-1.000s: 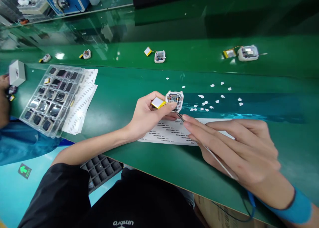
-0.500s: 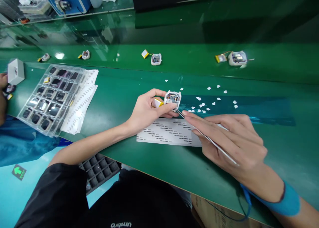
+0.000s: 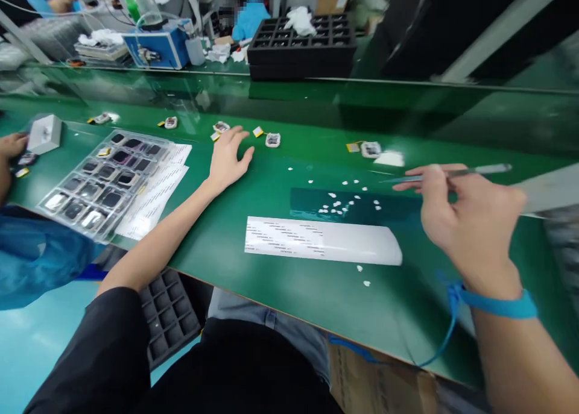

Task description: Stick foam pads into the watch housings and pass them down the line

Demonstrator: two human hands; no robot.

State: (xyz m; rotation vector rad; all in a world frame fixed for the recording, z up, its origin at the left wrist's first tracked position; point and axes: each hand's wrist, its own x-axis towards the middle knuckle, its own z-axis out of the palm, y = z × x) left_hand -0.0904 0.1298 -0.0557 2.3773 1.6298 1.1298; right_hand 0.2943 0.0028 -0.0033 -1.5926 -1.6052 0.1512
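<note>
My left hand (image 3: 228, 158) reaches to the back strip of the bench, thumb apart from the fingers. Just past its fingertips lies a small watch body (image 3: 221, 126) with a bare circuit board and a yellow-edged battery (image 3: 215, 136); whether the fingers touch them I cannot tell. On the right, my right hand (image 3: 470, 215) is closed around slim metal tweezers (image 3: 479, 170), tips pointing left above the bench. Another watch body (image 3: 272, 140) with its battery lies right of my left hand, and one more (image 3: 371, 149) farther right.
Small white stickers (image 3: 336, 203) lie scattered over and around a blue film strip (image 3: 307, 200). Nearer is a printed white backing sheet (image 3: 289, 238). At left stand a clear tray (image 3: 108, 179) of watch parts and a white box (image 3: 44, 134), beside another person's hand (image 3: 11, 146).
My left hand has moved from the middle to the back left, and the watch body it held now lies on the bench. My right hand has drawn away rightward with the tweezers.
</note>
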